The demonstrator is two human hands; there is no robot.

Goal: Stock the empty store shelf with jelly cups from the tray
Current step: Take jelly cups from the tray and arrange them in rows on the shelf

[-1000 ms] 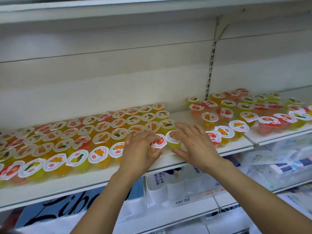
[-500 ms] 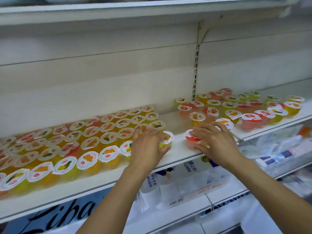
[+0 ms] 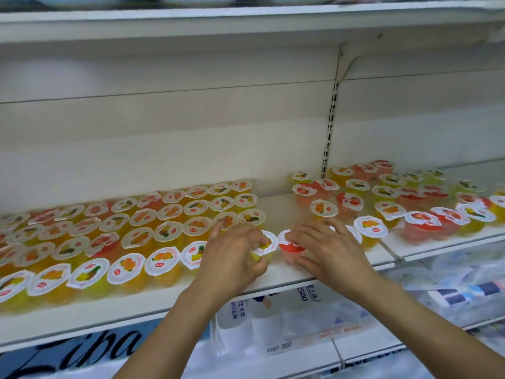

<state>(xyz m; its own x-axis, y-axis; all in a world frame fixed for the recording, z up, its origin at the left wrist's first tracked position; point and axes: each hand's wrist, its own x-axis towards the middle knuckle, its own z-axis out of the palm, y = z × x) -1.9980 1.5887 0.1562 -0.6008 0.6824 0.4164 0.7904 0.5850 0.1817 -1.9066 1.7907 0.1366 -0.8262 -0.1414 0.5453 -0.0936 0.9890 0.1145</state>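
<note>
Between left fingers (image 3: pixel 257 265): yellow jelly cup (image 3: pixel 263 247), shelf (image 3: pixel 284 277) front.

1. The shelf (image 3: pixel 276 203) is plain white, and so is the wall (image 3: pixel 164 127) behind it.
2. The jelly cups (image 3: pixel 131 236) on the left are mostly yellow and orange, with a few red ones mixed in.
3. Each lid is white with a little fruit picture and a small red dot.
4. The yellow cup (image 3: pixel 263 247) has a white lid with yellow fruit on it.
5. The red cup (image 3: pixel 291 248) is pink-red, with a red and white lid.
6. The cups on the right (image 3: pixel 410 203) are red, pink, orange and yellow-green.
7. Below, a pack (image 3: pixel 273 324) is white with blue writing — beside it, a sign (image 3: pixel 68 356) is blue with big black letters.
</note>
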